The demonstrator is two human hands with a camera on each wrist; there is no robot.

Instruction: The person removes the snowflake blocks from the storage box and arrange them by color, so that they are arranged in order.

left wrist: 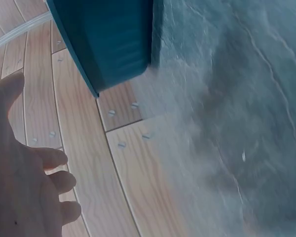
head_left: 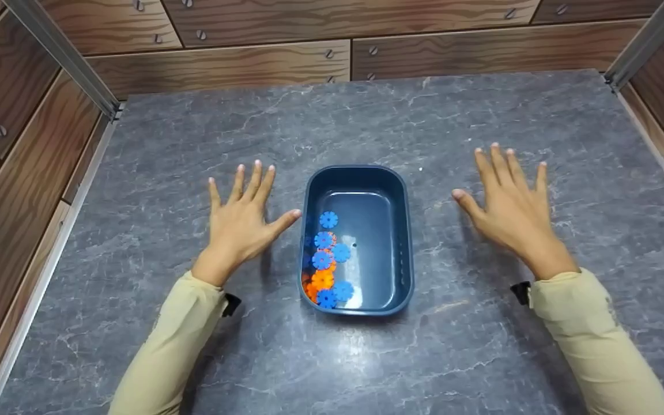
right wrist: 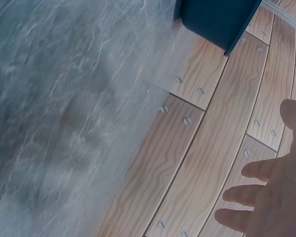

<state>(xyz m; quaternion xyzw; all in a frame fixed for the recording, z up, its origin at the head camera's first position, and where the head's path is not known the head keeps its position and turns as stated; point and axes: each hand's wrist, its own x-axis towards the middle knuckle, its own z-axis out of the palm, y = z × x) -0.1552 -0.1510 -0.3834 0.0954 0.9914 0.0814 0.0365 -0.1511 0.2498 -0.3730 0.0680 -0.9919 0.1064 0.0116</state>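
A dark blue rectangular tub stands on the table in the middle of the head view. Inside, along its left side, lie several blue flower-shaped discs and orange flower-shaped discs, some overlapping. To the left of the tub is my left hand, fingers spread and straight, its thumb tip close to the rim. My right hand is spread out to the right, farther from the tub. Neither hand holds anything. Both wrist views show the tub's outer wall beyond the hand.
The grey marbled tabletop extends around the tub. Wood-patterned panels border it at the back and sides. Metal posts rise at the two back corners.
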